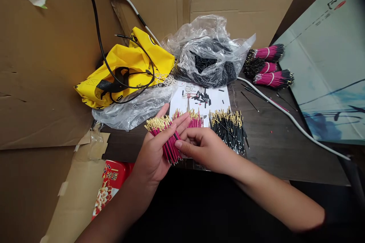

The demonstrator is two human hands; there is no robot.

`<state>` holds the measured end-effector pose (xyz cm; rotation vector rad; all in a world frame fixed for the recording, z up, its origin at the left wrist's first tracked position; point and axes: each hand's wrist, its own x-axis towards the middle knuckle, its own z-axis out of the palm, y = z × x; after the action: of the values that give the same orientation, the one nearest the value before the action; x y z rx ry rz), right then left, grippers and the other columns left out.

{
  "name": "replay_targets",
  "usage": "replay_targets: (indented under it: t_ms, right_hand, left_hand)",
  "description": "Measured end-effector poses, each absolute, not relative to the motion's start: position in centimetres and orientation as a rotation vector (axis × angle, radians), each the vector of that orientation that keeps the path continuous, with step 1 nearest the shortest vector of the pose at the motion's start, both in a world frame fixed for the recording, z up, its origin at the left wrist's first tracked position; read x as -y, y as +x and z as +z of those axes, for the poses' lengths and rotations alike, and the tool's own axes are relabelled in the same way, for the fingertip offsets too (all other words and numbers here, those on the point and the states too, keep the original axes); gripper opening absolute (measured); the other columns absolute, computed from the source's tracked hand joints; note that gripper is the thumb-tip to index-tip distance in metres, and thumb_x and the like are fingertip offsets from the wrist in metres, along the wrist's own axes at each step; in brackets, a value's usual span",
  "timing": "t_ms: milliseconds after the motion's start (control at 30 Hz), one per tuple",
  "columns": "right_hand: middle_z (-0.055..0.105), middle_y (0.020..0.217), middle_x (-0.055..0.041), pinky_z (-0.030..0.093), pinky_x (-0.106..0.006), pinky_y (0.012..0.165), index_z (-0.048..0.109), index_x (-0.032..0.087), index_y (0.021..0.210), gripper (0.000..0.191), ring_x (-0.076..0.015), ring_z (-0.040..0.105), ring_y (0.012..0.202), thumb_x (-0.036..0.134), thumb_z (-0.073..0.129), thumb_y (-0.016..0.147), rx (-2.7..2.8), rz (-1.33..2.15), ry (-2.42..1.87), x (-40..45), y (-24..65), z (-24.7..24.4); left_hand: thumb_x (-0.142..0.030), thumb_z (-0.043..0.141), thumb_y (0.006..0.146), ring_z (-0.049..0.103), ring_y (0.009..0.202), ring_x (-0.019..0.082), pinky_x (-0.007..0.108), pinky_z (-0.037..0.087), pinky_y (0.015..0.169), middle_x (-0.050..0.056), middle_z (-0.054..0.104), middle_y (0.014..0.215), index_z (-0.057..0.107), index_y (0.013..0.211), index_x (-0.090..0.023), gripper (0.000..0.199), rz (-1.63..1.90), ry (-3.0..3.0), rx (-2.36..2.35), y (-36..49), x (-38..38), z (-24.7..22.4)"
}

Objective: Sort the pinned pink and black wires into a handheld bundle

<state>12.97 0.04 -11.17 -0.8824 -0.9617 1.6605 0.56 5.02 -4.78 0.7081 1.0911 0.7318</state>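
Fingers of the left hand (pixel 149 155) are a bit spread, the thumb holding down pink wires (pixel 172 150) mid-frame. The right hand (pixel 207 146) has its thumb against them; whether it pinches one is hidden. Black wires (pixel 229 131) lie right of center.

No wording is clear enough to read out with certainty. Just beyond the left fingers (pixel 184 119), a white sheet (pixel 218 100) carries small printed lines (pixel 190 85) near its top edge, too tiny to make out. Farther off to the left of those fingers, a yellow bag (pixel 122 57) shows black print (pixel 93 82), broken up by folds. Nearer the wearer than the left fingers, a red box (pixel 122 169) bears large Chinese characters (pixel 110 174), tilted. Well beyond the right fingers (pixel 195 133), a pale panel (pixel 313 60) has black brush writing (pixel 337 0) beside a red mark (pixel 340 5).
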Motion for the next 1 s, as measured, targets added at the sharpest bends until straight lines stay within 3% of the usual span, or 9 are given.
replay_targets:
  t_ms: [333, 700, 1000]
  right_hand:
    - [0.048, 0.060, 0.0062, 0.028, -0.020, 0.046, 0.056, 0.015, 0.075, 0.034, -0.0039, 0.038, 0.050, 0.042, 0.066, 0.092, 0.751, 1.641, -0.902, 0.18, 13.20, -11.61]
    - [0.054, 0.062, 0.0035, 0.032, -0.022, 0.047, 0.056, 0.016, 0.074, 0.032, -0.0053, 0.043, 0.051, 0.039, 0.062, 0.094, 0.817, 1.603, -1.029, 0.31, 13.44, -11.59]
    - [0.048, 0.063, 0.0033, 0.027, -0.026, 0.051, 0.061, 0.015, 0.075, 0.032, -0.0076, 0.036, 0.057, 0.042, 0.062, 0.093, 0.894, 1.539, -1.115, 0.71, 13.19, -11.75]
  left_hand:
    - [-0.007, 0.059, 0.091, 0.065, 0.121, 0.025, 0.048, 0.046, 0.112, 0.013, 0.071, 0.123, 0.016, 0.161, -0.029, 0.084, 0.773, 0.646, -1.092, 1.15, -5.18, -4.68]
    - [-0.009, 0.065, 0.089, 0.065, 0.120, 0.024, 0.044, 0.048, 0.111, 0.010, 0.069, 0.129, 0.020, 0.159, -0.033, 0.087, 0.746, 0.651, -1.179, 0.69, -5.11, -5.37]
    - [-0.011, 0.066, 0.089, 0.061, 0.127, 0.025, 0.047, 0.042, 0.117, 0.010, 0.066, 0.134, 0.021, 0.159, -0.033, 0.087, 0.746, 0.669, -1.150, 1.16, -4.98, -5.13]
